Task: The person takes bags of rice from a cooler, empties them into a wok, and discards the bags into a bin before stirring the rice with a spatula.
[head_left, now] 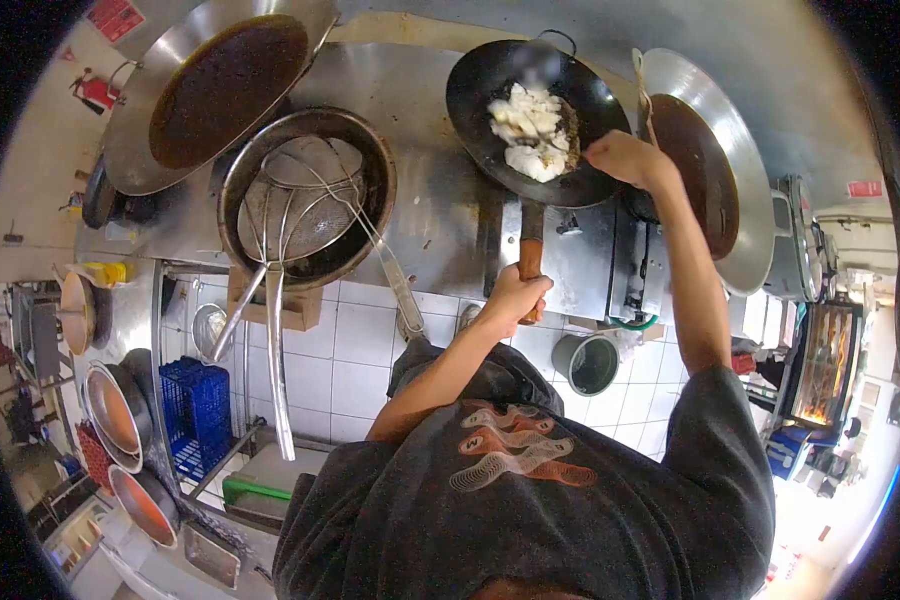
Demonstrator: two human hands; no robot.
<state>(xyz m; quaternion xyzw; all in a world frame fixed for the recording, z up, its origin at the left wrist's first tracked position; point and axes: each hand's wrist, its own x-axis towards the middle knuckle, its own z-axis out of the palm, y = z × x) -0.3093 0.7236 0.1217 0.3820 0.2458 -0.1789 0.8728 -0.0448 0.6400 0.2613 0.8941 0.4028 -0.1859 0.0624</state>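
clasping the wooden handle (531,257) of the black wok (474,118), upper centre of the frame, in the left grip (517,298), likely to steady it under the white food (536,162); holding the right grip (627,159) over the wok's right edge, cannot tell whether closed on anything.

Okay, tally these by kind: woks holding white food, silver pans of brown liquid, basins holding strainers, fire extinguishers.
Wok holding white food: 1
Silver pans of brown liquid: 2
Basin holding strainers: 1
Fire extinguisher: 1
Total: 5
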